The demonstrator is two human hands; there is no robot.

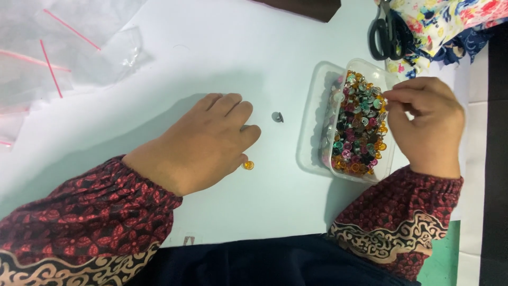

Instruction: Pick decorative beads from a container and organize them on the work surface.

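From the head camera, the left hand point(203, 140) lies flat on the white table point(254, 201), fingers loosely curled and grasping nothing; a small orange bead point(247, 165) sits just beside its thumb. A grey metal piece point(277, 117) lies a little further right. The right hand point(426, 124) hovers over the clear plastic box point(317, 106) full of shiny coloured beads point(357, 124), fingertips pinched together; what they pinch I cannot tell. Black scissors point(385, 32) lie above.
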